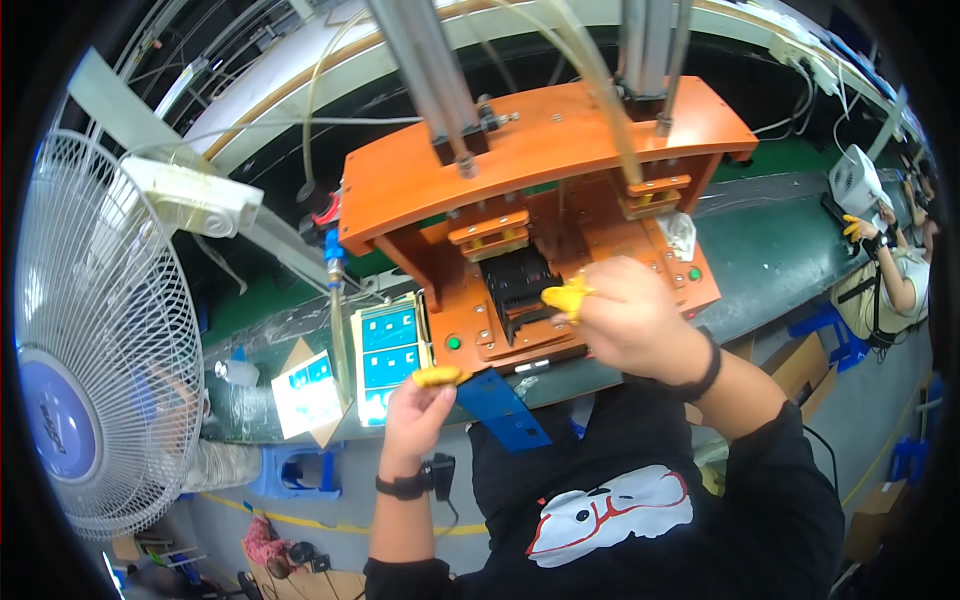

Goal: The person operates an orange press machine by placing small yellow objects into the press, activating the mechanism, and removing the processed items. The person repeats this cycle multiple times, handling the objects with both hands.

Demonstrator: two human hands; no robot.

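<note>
green conveyor belt [770, 250], orange press fixture [540, 160], white fan [90, 330]

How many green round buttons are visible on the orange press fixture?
2. One green button sits at the fixture's front left corner, near the left hand; the other is at the right side, beyond the right hand. More may be hidden.

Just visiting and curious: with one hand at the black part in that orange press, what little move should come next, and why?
Probably pull the right hand clear of the orange press fixture: its yellow-capped fingertips touch the black part seated under the plate, while the left hand waits near the green button.
</note>
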